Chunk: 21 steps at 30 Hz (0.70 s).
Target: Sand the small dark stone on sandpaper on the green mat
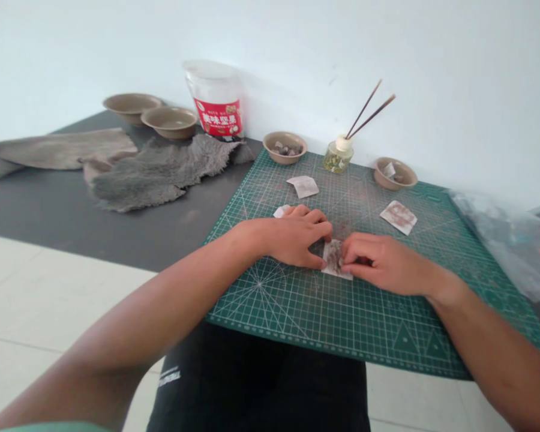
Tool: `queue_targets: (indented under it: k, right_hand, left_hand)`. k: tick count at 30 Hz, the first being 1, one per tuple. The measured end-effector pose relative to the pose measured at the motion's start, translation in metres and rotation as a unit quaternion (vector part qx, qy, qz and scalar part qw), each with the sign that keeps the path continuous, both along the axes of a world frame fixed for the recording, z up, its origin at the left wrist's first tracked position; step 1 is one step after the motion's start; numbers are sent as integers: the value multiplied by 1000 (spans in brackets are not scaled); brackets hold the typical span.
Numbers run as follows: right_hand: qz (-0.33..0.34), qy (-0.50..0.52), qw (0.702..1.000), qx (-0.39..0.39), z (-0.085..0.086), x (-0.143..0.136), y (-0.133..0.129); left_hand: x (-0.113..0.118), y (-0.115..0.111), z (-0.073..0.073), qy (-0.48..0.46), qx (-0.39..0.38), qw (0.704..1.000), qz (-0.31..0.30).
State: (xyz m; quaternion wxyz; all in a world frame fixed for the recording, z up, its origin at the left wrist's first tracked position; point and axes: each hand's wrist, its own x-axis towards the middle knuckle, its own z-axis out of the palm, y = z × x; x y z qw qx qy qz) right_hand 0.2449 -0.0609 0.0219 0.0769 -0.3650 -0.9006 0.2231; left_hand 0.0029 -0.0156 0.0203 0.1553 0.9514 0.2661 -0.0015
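Observation:
A small white square of paper [335, 261] with a dark brown smudge lies flat on the green cutting mat [288, 312]. My left hand [292, 237] rests palm down at its left side, fingers spread, with thumb and forefinger tips touching the paper's edge. On the paper's right part, the fingertips of my right hand [378, 261] are pressed together over the smudge. Whatever they pinch, if anything, is hidden. Partly covered by my left hand is a white scrap [281, 211].
Farther back lie a creased paper [303, 186] and a brown-stained paper [398, 217]. Two bowls [285, 147] [395, 174] of small pieces flank a reed diffuser [338, 156]. Rags [148, 174], more bowls [170, 122] and a plastic tub [216, 102] stand left; a clear plastic bag [508, 234] lies right.

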Motion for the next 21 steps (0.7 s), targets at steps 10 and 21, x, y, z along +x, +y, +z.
queue_targets:
  k: [10,21]
  right_hand:
    - [-4,-2,1000,-8,0,3,-3]
    - [12,21,1000,-15,0,2,-3]
  left_hand:
    - [0,0,0,0,-1,1000,1]
    - [1,0,0,-3,-9,1000,5]
